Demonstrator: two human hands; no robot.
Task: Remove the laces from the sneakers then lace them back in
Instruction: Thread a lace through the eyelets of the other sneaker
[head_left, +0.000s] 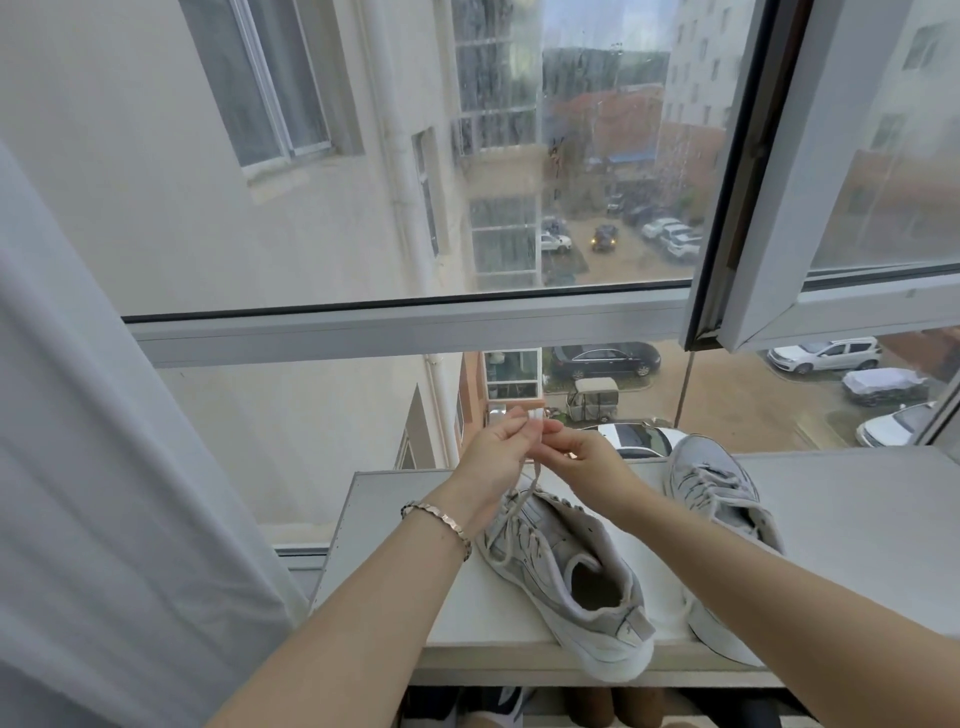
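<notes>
Two grey-white sneakers lie on a white shelf (857, 519) by the window. The near sneaker (576, 577) lies heel toward me, its heel over the front edge. Its white lace (522, 499) rises from the eyelets up to my hands. My left hand (496, 452) and my right hand (576, 457) are raised above the shoe's toe, both pinching the lace ends together at the fingertips. The second sneaker (711, 493) lies to the right, partly hidden behind my right forearm, its laces still threaded.
A large window is right behind the shelf, with an open sash (810, 171) hanging in at the upper right. A pale curtain (104, 467) fills the left side. Dark items (509, 706) stand under the shelf.
</notes>
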